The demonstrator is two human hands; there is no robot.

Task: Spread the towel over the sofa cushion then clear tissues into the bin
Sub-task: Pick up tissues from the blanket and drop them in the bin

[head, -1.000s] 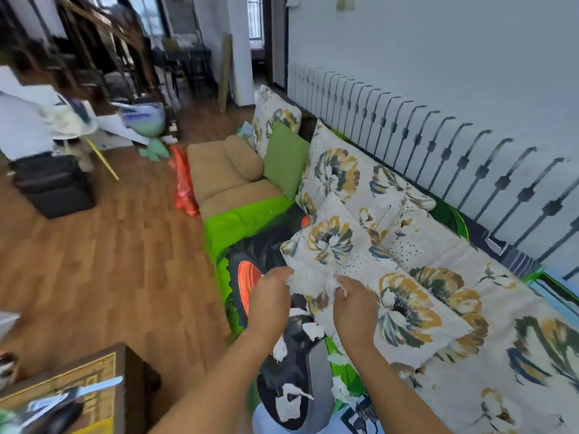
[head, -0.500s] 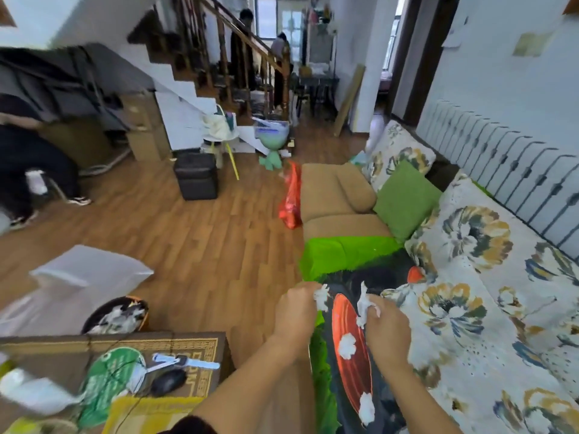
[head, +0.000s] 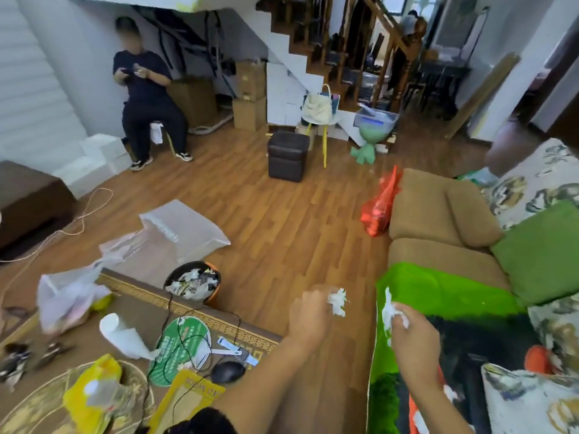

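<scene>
A green, black and orange towel (head: 438, 292) lies spread over the sofa seat at the right. My left hand (head: 308, 317) hovers above the wooden floor, closed on a crumpled white tissue (head: 337, 300). My right hand (head: 412, 335) is over the towel's left edge and grips another white tissue (head: 388, 311). A round bin (head: 194, 281) with an orange rim stands on the floor to the left of my hands, filled with crumpled tissues. A few white scraps lie on the towel low down near my right forearm.
A low table (head: 219, 321) at lower left carries a paper roll (head: 120, 335), a green fan, a mouse, cables and bags. Floral cushions (head: 532, 189) and a green cushion (head: 542, 249) line the sofa. A seated person (head: 147, 89), a dark stool (head: 286, 155) and plastic bags occupy the floor.
My view has swung left from the sofa toward the floor and table. Both hands moved off the towel leftward with tissues in them, and the bin has come fully into view.
</scene>
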